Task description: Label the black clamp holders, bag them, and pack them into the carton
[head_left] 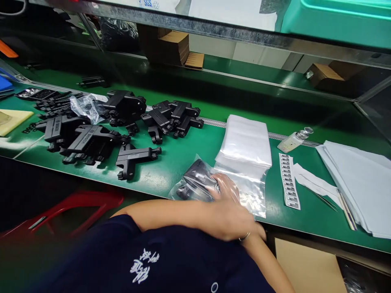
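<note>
My right hand (226, 188) grips a black T-shaped plastic part (198, 175) that is in a clear plastic bag (179, 188). Its fingers reach across the film; whether they are inside or outside the bag I cannot tell. Smeared by motion, my left hand (233, 219) crosses over my right wrist, beside a thin bracelet (244, 236). Its fingers are not clearly visible. Just right of the bagged part lies a stack of clear plastic bags (246, 142). A single black T-shaped part (134, 156) rests on the green bench to the left.
Several black parts (88, 140) are piled at left, with more (172, 116) behind. A bottle (295, 139), label strip (288, 181), tweezers (322, 199) and white sheets (360, 183) lie at right. A metal shelf edge (195, 30) runs overhead, bearing a green bin (339, 24).
</note>
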`<state>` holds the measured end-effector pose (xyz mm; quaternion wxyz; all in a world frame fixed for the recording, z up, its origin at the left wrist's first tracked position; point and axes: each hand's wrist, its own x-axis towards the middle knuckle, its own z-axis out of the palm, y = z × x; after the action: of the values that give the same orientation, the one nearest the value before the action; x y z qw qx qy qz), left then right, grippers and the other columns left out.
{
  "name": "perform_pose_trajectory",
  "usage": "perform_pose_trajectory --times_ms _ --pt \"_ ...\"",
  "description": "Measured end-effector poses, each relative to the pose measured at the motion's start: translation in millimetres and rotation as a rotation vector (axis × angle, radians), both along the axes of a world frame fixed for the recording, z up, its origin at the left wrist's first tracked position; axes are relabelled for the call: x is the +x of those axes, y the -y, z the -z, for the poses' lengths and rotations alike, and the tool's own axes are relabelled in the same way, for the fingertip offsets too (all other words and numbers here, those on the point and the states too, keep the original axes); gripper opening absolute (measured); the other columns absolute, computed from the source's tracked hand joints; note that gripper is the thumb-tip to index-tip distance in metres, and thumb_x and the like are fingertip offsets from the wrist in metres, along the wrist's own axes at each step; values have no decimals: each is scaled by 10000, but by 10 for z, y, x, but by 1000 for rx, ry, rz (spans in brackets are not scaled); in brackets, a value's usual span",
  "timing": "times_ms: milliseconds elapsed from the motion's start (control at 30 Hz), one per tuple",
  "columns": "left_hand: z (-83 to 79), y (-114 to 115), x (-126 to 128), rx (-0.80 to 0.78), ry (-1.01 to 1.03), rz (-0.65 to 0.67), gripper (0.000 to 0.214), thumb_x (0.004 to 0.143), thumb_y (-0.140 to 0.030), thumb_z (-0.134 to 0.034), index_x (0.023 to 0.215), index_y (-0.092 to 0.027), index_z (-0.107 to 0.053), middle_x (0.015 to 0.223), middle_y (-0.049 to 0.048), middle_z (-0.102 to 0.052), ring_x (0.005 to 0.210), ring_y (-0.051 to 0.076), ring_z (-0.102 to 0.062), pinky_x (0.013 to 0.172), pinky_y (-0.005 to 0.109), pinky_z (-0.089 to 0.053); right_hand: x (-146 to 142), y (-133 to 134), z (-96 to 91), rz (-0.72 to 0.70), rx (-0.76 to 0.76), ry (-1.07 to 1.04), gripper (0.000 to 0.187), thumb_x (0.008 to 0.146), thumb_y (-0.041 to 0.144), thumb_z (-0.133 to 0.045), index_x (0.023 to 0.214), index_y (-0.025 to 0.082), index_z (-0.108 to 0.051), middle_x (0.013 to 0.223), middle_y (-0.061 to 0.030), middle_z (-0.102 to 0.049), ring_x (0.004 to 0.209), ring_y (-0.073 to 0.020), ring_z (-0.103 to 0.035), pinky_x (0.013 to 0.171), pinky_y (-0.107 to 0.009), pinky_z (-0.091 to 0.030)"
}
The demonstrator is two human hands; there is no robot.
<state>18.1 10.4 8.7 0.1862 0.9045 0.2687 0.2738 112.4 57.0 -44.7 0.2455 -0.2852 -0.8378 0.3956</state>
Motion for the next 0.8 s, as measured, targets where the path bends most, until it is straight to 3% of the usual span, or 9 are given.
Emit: perform_pose_trajectory --times_ms 67,167,267,367,500,667,700,733,800 --pt "-107 51 46 -97 -20 188 303 954 -173 -432 1148 -194 -664 1013 89 -738 978 184 -686 896 233 -520 103 -19 -46 21 88 23 362 927 420 -580 1248 256 -612 1255 -114 -626 1214 -354 -562 1070 -560 -435" --pt "-380 137 -235 -210 27 208 360 990 -251 -446 1323 -191 -569 1163 89 -713 1130 173 -649 999 208 -469 315 -64 -114 11 308 56 391 954 352 -544 1327 240 -565 1269 -114 -628 1229 -324 -565 1093 -535 -423" --pt "-646 89 -670 -244 -32 -87 404 989 -257 -435 1382 -215 -518 1311 101 -647 1257 215 -574 1109 318 -398 450 -77 -214 -107 500 72 345 961 231 -513 1299 250 -580 1192 -111 -675 1147 -283 -622 1103 -585 -378" --pt "-716 -88 -910 -373 -239 -318 453 883 -282 -592 1331 -223 -557 1342 107 -621 1271 288 -556 1075 402 -421 426 -18 -374 -291 602 105 393 959 113 -466 1284 295 -590 1184 -90 -690 1157 -245 -630 1114 -575 -369" --pt "-433 -167 -960 -688 -282 -162 524 725 -257 -734 1234 -228 -615 1158 68 -710 1032 277 -675 887 327 -524 422 -19 -543 -377 512 47 417 951 126 -503 1311 324 -573 1217 -62 -681 1260 -244 -573 1143 -553 -370" --pt "97 100 -1018 -780 327 -588 789 765 -366 -734 1462 -225 -393 1406 141 -562 1214 322 -595 957 412 -521 800 -134 -684 370 227 -208 438 946 341 -560 1379 305 -502 1301 -104 -601 1205 -282 -592 946 -491 -552" --pt "166 145 -1005 -794 434 -644 844 783 -373 -720 1507 -224 -314 1427 158 -538 1227 321 -588 958 425 -523 826 -103 -732 429 199 -231 418 956 336 -537 1372 303 -510 1285 -103 -606 1173 -272 -607 901 -455 -572" --pt "211 179 -975 -806 503 -675 914 789 -376 -717 1543 -229 -222 1438 170 -524 1232 318 -588 959 435 -525 807 -58 -787 389 193 -225 402 952 335 -540 1352 300 -533 1271 -99 -616 1160 -269 -610 893 -438 -573" --pt "234 216 -879 -812 523 -681 1086 769 -375 -749 1576 -254 -34 1445 167 -515 1232 304 -593 980 446 -518 639 14 -891 78 192 -102 405 911 363 -602 1308 285 -592 1291 -92 -622 1223 -292 -568 1011 -467 -508"
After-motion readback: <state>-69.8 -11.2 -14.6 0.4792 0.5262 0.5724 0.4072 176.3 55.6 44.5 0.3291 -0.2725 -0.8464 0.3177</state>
